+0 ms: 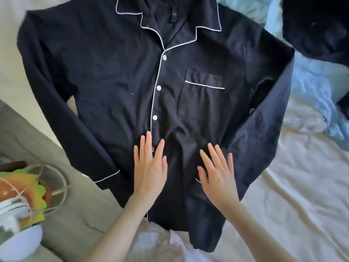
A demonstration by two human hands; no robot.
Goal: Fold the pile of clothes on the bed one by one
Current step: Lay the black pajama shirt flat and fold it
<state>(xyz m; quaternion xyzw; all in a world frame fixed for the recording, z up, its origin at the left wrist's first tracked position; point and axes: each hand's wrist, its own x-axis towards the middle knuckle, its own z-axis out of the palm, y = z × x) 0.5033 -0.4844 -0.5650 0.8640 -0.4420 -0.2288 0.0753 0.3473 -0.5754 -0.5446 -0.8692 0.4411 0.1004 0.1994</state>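
A soft dark shirt (117, 76) with thin white edging and round white buttons lies spread flat, front up, on the bed (294, 195). The left hand (150, 167) and right hand (217, 174) press on it, fingers straight, gripping nothing. The pale sheet is wrinkled. Light blue clothes (313, 87) sit nearby.

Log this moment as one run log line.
stage: smoothing | item: navy pyjama shirt flat on bed | left hand, right hand: flat on shirt front
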